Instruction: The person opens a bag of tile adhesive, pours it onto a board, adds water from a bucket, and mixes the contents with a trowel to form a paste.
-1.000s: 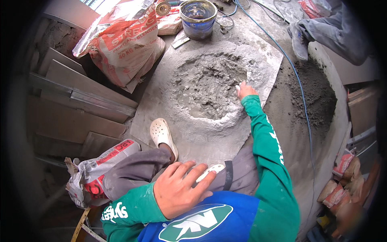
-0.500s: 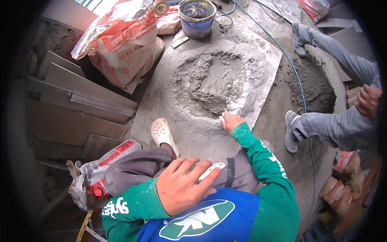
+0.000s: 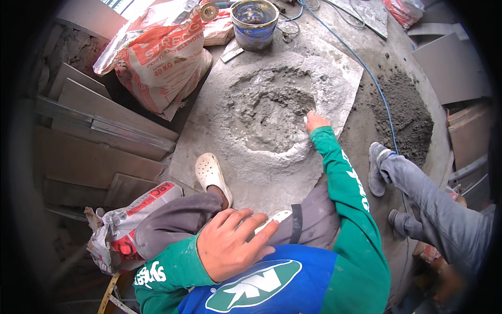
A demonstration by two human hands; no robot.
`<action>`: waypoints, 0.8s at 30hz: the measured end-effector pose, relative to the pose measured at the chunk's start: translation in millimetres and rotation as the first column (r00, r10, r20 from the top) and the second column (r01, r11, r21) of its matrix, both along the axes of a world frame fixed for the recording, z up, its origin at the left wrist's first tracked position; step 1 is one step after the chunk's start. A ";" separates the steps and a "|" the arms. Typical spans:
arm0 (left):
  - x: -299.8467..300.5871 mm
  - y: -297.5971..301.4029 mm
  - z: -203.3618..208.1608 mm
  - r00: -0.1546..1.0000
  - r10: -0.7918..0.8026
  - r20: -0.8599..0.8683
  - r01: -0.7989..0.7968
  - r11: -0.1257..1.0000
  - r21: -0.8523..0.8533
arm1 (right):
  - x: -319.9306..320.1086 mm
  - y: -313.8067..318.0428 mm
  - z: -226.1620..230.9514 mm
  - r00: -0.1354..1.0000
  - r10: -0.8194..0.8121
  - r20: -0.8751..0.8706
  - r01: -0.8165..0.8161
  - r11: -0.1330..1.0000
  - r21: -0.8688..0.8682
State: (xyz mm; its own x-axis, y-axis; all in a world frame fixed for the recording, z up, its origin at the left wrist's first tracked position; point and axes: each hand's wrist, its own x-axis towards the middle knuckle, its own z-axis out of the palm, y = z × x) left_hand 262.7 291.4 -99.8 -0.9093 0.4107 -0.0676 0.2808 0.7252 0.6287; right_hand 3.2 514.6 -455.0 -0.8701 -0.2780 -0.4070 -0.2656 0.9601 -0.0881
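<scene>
Wet grey mortar (image 3: 269, 118) lies in a shallow ring of pale dry powder on a flat board (image 3: 209, 136). At the mix's right edge is my right hand (image 3: 317, 121), its fingers closed and arm stretched forward. Whatever it grips is hidden behind the fingers; only a small pale bit shows at the fingertips. My left hand (image 3: 230, 245) hangs over my lap with loosely spread fingers, holding nothing.
A large red-and-white cement sack (image 3: 157, 63) stands at the back left, beside a blue bucket (image 3: 254, 26). A blue cable (image 3: 374, 78) crosses a dark sand heap (image 3: 405, 112). Another person's legs (image 3: 418, 193) are at right; boards (image 3: 104, 115) lean at left.
My right hand has moved up and right along the mortar's rim, and the mix's surface has been reshaped. The other person has stepped toward the lower right. My left hand has barely shifted.
</scene>
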 end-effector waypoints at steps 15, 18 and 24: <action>-12.1 -6.7 0.3 0.996 -0.084 -0.004 0.084 0.996 -0.019 | -69.4 32.1 0.8 0.988 -0.036 -0.151 0.031 0.999 -0.036; -16.4 -8.6 -4.2 0.996 -0.087 -0.026 0.086 0.994 -0.062 | -69.4 5.1 -31.5 0.991 -0.095 -0.095 0.092 0.995 -0.036; -30.0 -15.0 6.2 0.996 -0.087 0.005 0.087 0.995 -0.040 | 7.6 33.8 -13.8 0.986 -0.150 0.066 0.157 0.981 -0.117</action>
